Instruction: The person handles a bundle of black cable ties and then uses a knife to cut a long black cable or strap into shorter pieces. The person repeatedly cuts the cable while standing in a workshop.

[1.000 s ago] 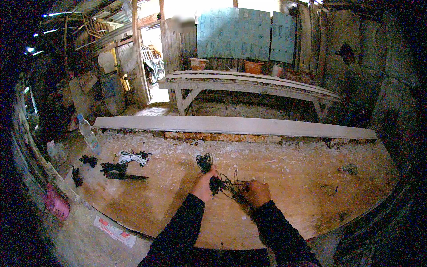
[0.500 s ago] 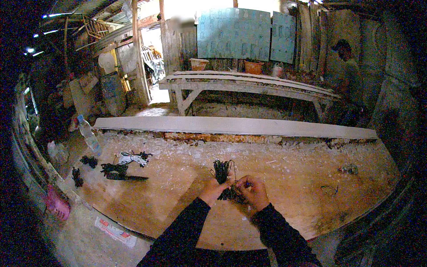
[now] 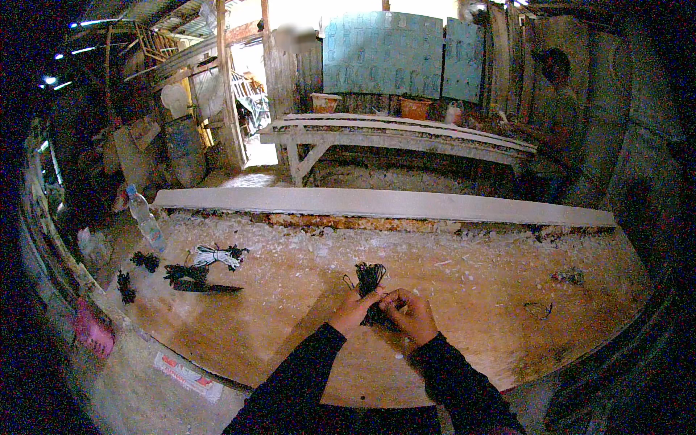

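Note:
A bundle of black cord (image 3: 371, 275) stands looped over the middle of the wooden table, its loops fanning out at the top. My left hand (image 3: 351, 312) is closed around its waist, with a thin loop sticking out on the left. Close against it, my right hand (image 3: 410, 315) has its thumb and finger pinched at the bundle's middle; the strand there is too small to make out clearly. The bundle's lower end shows between and below the hands.
To the left lie more black cord bundles (image 3: 187, 273), a white cord bundle (image 3: 215, 257) and a dark flat blade-like piece (image 3: 206, 287). A plastic bottle (image 3: 146, 220) stands at the left edge. A long white board (image 3: 384, 204) runs along the far edge. A person (image 3: 558, 109) is beyond, right.
Both hands and the bundle have shifted slightly right. My right hand has drawn in to the bundle's middle. The person at the back right has leaned left.

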Tool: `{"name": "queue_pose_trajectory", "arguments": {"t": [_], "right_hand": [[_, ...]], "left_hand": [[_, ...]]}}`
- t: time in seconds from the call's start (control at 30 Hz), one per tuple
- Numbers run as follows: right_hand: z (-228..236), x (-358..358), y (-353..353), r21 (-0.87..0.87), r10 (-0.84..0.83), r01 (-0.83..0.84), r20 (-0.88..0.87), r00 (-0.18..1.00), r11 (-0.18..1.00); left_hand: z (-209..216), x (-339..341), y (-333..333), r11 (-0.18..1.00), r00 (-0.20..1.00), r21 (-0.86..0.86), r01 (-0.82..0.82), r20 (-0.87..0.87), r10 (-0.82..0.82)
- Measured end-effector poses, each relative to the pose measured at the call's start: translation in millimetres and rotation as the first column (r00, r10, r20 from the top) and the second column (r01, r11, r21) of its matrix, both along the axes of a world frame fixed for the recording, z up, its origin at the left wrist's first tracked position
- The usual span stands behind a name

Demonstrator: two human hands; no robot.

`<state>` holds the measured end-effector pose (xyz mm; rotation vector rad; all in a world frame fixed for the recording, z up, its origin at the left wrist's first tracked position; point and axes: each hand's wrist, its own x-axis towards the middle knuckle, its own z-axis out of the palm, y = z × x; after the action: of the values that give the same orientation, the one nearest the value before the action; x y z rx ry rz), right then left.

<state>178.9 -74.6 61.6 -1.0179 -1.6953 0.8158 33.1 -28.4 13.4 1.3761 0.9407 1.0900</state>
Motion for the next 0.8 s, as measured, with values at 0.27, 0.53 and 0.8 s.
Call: {"name": "queue_pose_trajectory", "arguments": {"t": [0.27, 0.53, 0.8], "right_hand": [[7.6, 2.3, -1.5, -0.016, -0.054, 0.056, 0.081, 0.995, 0.998], [37.0, -2.1, -21.9, 0.222, -0.262, 0.149, 0.672, 0.693, 0.964], [35.4, -2.0, -20.8, 0.119, -0.205, 0.168, 0.547, 0.812, 0.979]], "left_hand": [[5.2, -11.1, 4.2, 0.986, 0.932, -0.161, -0.038, 0.349, 0.093], [2.4, -37.8, 18.2, 0.941, 0.793, -0.148, -0.303, 0.508, 0.336], [18.9, -32.8, 6.5, 0.941, 0.715, -0.308, -0.139, 0.626, 0.311]]}}
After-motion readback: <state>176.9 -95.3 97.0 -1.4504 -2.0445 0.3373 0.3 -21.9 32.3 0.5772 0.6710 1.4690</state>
